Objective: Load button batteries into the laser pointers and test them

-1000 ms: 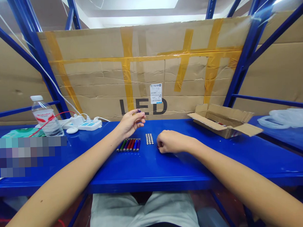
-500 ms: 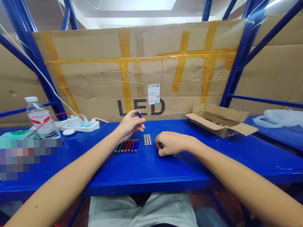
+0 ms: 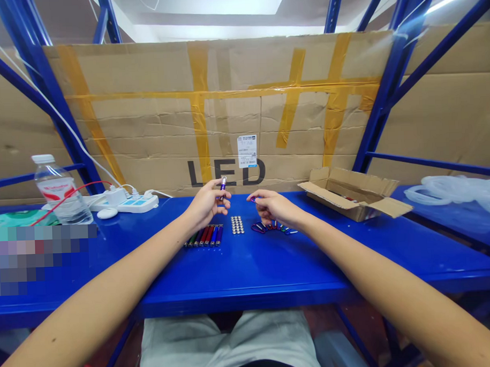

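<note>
My left hand [image 3: 207, 204] is raised above the blue table [image 3: 248, 263] and pinches a small purple tube [image 3: 222, 186] held nearly upright. My right hand [image 3: 272, 204] hovers beside it, its fingertips pinched on a tiny purple piece [image 3: 253, 199]. Below the left hand lies a row of several coloured tubes [image 3: 204, 236]. A block of small silver button cells [image 3: 237, 225] sits between the hands. Under the right hand lies a cluster of coloured clip pieces [image 3: 273, 227].
An open cardboard box [image 3: 352, 193] stands at the right. A water bottle [image 3: 58, 189], a power strip [image 3: 135, 202] and a white mouse [image 3: 108, 213] are at the back left. Clear plastic bags [image 3: 458, 191] lie far right. Taped cardboard [image 3: 226, 109] walls the back.
My right hand lifted off the table, uncovering the clip pieces, and rose toward the left hand with a small piece. The left hand turned its tube more upright.
</note>
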Tool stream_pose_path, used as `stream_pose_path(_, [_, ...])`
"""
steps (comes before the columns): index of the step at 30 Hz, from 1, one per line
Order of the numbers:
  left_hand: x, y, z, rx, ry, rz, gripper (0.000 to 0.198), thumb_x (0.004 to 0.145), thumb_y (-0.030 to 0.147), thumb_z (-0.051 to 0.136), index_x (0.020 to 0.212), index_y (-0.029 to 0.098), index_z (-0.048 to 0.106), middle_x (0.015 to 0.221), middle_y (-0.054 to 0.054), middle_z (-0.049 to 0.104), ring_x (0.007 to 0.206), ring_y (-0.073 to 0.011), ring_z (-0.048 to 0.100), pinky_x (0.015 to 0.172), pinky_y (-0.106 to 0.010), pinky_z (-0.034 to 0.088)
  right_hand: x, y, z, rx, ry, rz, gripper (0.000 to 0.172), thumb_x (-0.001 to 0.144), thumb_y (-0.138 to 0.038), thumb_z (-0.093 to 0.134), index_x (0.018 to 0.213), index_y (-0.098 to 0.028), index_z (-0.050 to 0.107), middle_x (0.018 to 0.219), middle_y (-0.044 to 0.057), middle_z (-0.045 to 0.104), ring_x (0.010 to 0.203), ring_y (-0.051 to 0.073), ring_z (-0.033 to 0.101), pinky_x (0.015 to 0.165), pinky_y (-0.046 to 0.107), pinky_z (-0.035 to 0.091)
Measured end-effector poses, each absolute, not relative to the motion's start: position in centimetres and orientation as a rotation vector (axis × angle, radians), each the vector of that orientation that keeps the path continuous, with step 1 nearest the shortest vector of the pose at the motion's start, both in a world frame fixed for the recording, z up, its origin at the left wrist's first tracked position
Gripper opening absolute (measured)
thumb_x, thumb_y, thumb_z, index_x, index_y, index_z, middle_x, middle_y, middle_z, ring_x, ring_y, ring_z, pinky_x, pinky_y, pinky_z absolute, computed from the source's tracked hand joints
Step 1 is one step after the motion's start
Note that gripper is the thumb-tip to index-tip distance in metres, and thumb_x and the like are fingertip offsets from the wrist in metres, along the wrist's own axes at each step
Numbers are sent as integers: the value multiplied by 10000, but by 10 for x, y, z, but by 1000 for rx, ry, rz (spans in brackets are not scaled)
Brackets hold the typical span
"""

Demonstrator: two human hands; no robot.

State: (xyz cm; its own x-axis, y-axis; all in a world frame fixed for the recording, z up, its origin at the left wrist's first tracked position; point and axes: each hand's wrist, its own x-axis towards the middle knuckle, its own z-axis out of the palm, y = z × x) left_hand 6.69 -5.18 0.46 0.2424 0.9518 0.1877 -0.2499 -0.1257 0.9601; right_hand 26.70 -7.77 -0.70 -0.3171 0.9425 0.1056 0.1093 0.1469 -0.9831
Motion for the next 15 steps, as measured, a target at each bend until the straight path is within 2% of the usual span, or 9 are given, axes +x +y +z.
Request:
stream_pose_path(3, [68,-53,4,1261,785,1224,366,736,39,526,1085,150,522,687,-25,581,462,-127,537,402,-246,420,267,-77,-8,-1069,-1667,1190,230,766,-117,512,979,-200,493,492,-104,303,385,86,305,397,232,310])
stream_pose_path(6, [69,-55,6,1279,746,1206,263,740,56,506,981,156,538,613,25,489,416,-93,444,369,-213,361,267,-74,-10,-1095,-1688,1089,199,791,-134,516,971,-206,470,474,-119,291,354,79,290,383,228,309])
stream_pose_path(10, [72,-60,9,1313,724,1198,55,854,186,491,896,179,527,577,59,386,377,-60,321,338,-163,223,268,-72,-13,-1088,-1723,1073,154,880,-253,519,1022,-207,481,508,-114,308,368,70,314,392,208,322])
stream_pose_path(13, [75,-61,9,1368,765,1179,105,899,295,507,881,194,528,572,70,359,370,-48,274,350,-155,174,268,-74,-14,-1078,-1736,1113,189,907,-287,508,1072,-194,505,523,-104,317,392,74,322,406,210,339])
stream_pose_path(15, [76,-62,6,1440,831,1181,116,892,307,536,863,195,537,549,78,344,371,-49,262,364,-164,165,267,-76,-12,-1056,-1719,1188,222,901,-260,500,1109,-183,514,522,-101,311,407,82,315,414,219,351])
